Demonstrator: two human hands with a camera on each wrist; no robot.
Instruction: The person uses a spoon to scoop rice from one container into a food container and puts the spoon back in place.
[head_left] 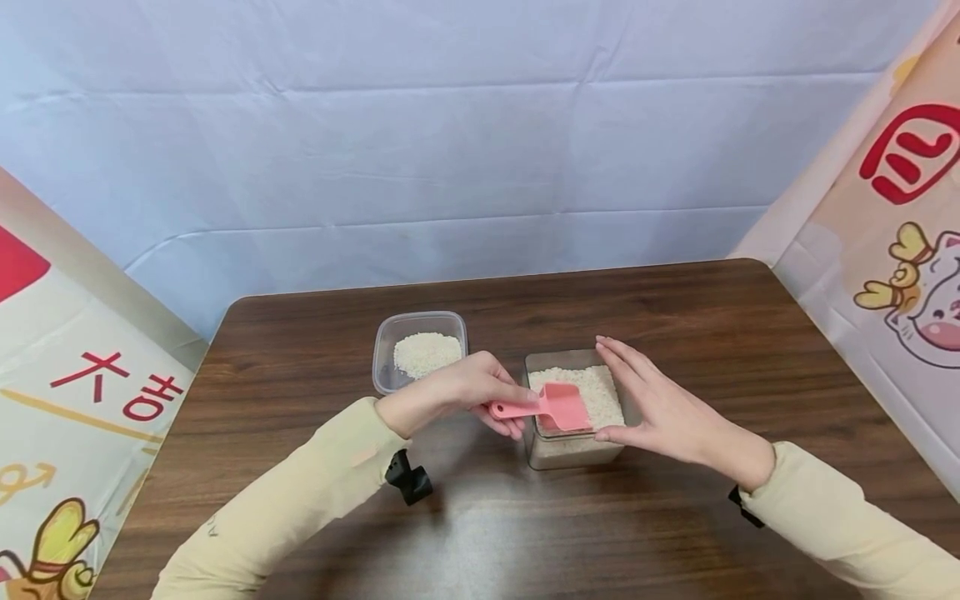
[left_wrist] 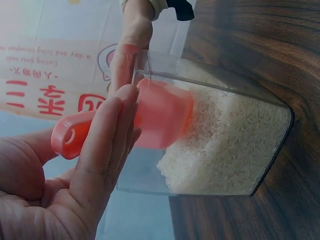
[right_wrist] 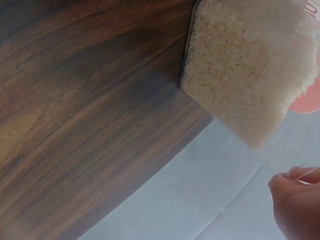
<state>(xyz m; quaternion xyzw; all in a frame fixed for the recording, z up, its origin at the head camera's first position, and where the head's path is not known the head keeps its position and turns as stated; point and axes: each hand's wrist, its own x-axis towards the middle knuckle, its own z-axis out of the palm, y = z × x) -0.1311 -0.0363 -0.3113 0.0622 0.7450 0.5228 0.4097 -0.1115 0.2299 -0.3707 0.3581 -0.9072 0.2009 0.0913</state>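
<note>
A clear square container of rice stands on the table. My left hand pinches the handle of a pink scoop at the container's left side. The scoop's blade lies inside the container mouth, against the rice; through the wall it shows as a pink shape in the left wrist view. At the opposite side my right hand holds the container by its rim, thumb at the front and fingers at the back. In the right wrist view, a fingertip of that hand bends over the rim.
A shallow clear plastic box with a smaller heap of rice stands left of the container, behind my left hand. The brown wooden table ends at a pale cloth behind. Printed hangings border it left and right.
</note>
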